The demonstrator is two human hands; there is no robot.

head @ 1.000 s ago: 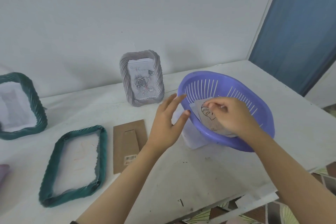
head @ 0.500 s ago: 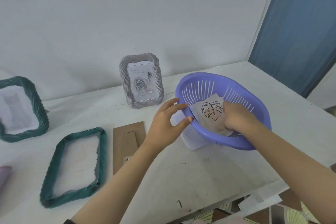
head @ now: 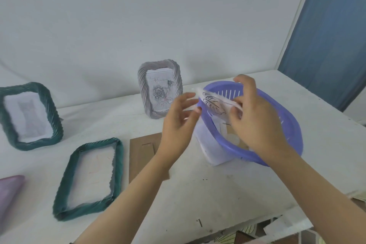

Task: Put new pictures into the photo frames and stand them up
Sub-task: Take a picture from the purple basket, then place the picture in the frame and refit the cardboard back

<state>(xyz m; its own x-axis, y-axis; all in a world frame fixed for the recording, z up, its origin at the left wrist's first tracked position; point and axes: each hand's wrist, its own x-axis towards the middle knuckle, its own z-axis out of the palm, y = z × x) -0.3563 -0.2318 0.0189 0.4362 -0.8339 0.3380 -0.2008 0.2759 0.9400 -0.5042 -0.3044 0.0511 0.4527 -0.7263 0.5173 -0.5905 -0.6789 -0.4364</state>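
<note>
1. Since half a second ago the right hand (head: pixel 255 123) has lifted the picture (head: pixel 214 103) out of the basket (head: pixel 289 130), and the left hand (head: pixel 178 121) has left the rim and risen toward the sheet.
2. Right hand pinches the picture's right edge, holding it above the basket's left rim.
3. Left hand is loosely spread, fingertips at the sheet's left end; blur hides whether they touch.
4. Picture looks like thin, light, floppy paper that creases easily, so it is best held by two opposite edges, off the drawn face.
5. It is white with a black leaf outline.
6. Green frame (head: pixel 118 164) lies flat, backing (head: pixel 142 154) beside it.
</note>
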